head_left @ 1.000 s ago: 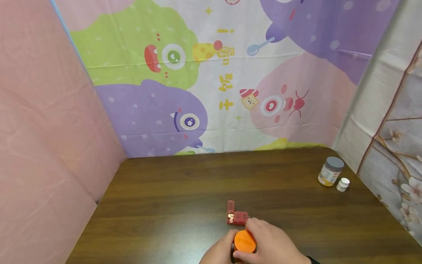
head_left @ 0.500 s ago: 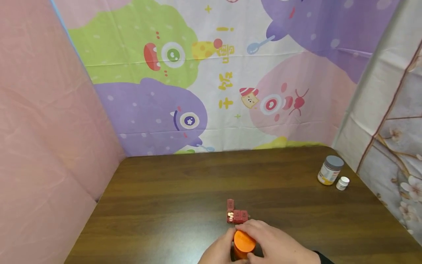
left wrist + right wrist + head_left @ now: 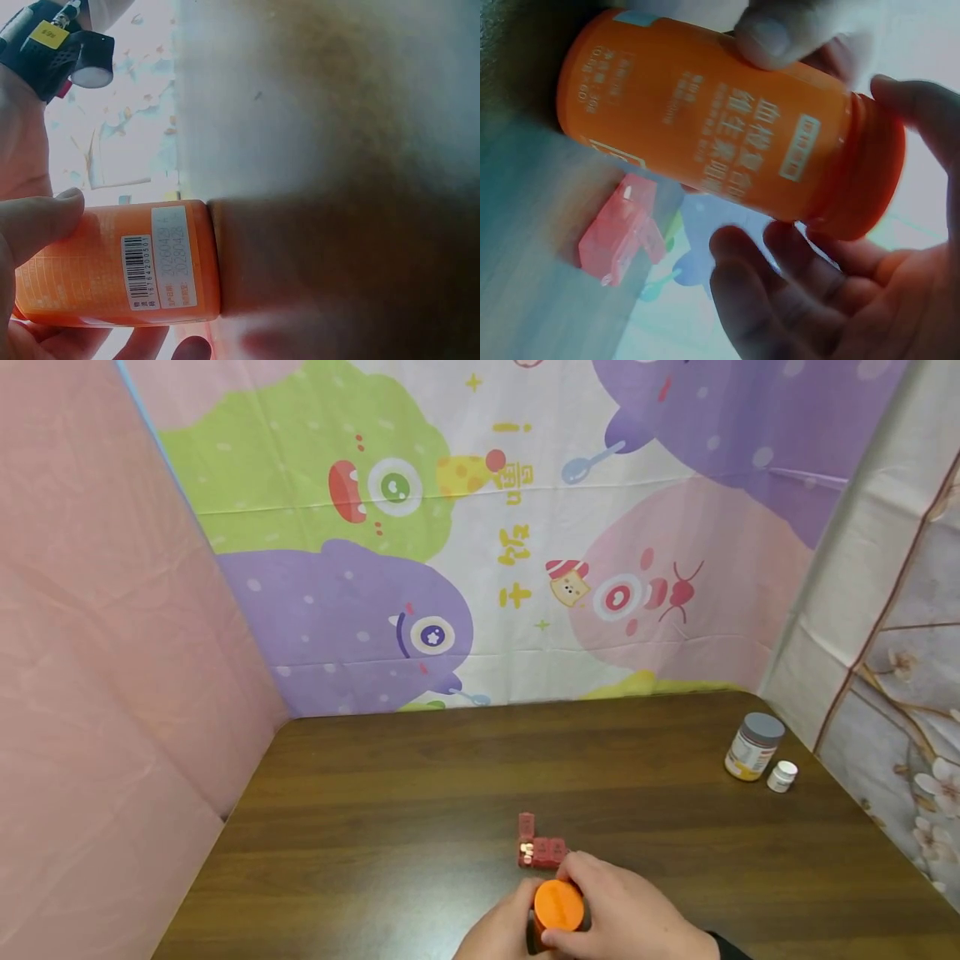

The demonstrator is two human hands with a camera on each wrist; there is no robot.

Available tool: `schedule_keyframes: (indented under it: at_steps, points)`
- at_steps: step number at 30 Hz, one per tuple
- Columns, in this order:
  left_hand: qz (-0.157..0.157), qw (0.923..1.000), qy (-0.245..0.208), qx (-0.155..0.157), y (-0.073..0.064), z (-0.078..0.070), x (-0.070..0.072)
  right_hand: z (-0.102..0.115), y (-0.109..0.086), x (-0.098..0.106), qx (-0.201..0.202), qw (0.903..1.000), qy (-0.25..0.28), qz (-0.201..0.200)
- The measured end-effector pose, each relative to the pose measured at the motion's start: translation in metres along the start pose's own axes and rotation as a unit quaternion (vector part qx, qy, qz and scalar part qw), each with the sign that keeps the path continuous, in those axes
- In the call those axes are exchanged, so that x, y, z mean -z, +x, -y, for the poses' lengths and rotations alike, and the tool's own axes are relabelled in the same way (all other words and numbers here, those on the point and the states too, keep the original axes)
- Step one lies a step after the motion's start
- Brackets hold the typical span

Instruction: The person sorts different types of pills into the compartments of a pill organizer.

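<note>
An orange bottle (image 3: 112, 262) with printed labels stands base-down on the table at the front. My left hand (image 3: 498, 928) grips its body, with the thumb along one side and the fingers round the other. My right hand (image 3: 624, 910) is at the round orange cap (image 3: 558, 906), the thumb and fingers pinching its rim. In the right wrist view the cap (image 3: 866, 169) is on the bottle's neck. Just beyond the hands lies a red pill box (image 3: 550, 852); one lid is raised, and several pale pills (image 3: 527, 853) show in that compartment.
A white jar (image 3: 752, 752) with a grey lid and a small white bottle (image 3: 782, 777) stand at the table's back right. Printed cloth (image 3: 510, 677) hangs along the back edge, with a pink cloth (image 3: 135, 693) at the left.
Half a second ago my right fingers reached farther left over the cap's far rim; now they are back to the right. The left hand and pill box stay put.
</note>
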State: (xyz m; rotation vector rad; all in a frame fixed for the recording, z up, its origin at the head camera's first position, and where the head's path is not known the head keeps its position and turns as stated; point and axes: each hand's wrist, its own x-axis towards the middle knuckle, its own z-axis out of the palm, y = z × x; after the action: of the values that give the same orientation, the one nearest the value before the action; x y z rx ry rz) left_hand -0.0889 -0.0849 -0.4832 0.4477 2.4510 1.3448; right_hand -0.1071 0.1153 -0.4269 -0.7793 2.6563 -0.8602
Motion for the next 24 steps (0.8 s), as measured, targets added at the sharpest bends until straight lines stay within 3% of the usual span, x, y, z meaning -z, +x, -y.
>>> schedule_keyframes:
  at_steps: [5, 14, 19, 24]
  points:
    - [0.001, 0.9998, -0.001, -0.022, 0.001, 0.001, 0.000, 0.000, 0.001, -0.003, -0.013, 0.9998, -0.015, 0.000]
    - [0.002, 1.0000, 0.007, -0.006, 0.001, 0.000, 0.001, -0.011, -0.002, 0.010, 0.085, 0.9935, 0.010, 0.075]
    - [0.004, 1.0000, -0.005, 0.004, 0.000, -0.001, 0.000, -0.010, 0.000, 0.007, 0.092, 0.9947, 0.011, 0.045]
    - [-0.005, 0.9998, 0.001, -0.017, 0.001, 0.000, -0.001, -0.007, 0.001, 0.002, 0.045, 0.9987, -0.023, 0.008]
